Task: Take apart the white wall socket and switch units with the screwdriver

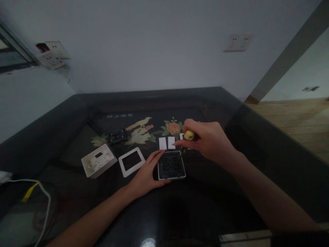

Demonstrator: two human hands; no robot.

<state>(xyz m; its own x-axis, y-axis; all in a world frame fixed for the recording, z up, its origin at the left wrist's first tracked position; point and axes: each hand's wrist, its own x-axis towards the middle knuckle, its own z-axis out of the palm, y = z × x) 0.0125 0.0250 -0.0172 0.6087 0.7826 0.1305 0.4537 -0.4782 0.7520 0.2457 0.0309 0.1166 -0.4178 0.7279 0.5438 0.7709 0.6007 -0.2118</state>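
My left hand [145, 175] grips a white-edged wall switch box [171, 166] from its left side, thumb along the near edge and fingers at the far left corner. A black switch module lies face up in it. In my right hand [209, 139] is a screwdriver [189, 135] with a yellow handle, held above the box's far right corner. Its tip is too dark to make out clearly. Just beyond the box lie two small white switch plates [162, 143]. Another white piece [181, 136] is partly covered by my right hand.
A white frame [122, 168] and an open white mounting box [99, 160] lie to the left. Behind them sits another black module [117, 136]. A white cable [48, 202] with a yellow tag runs along the left of the dark glossy table [205, 202]. A wall stands behind.
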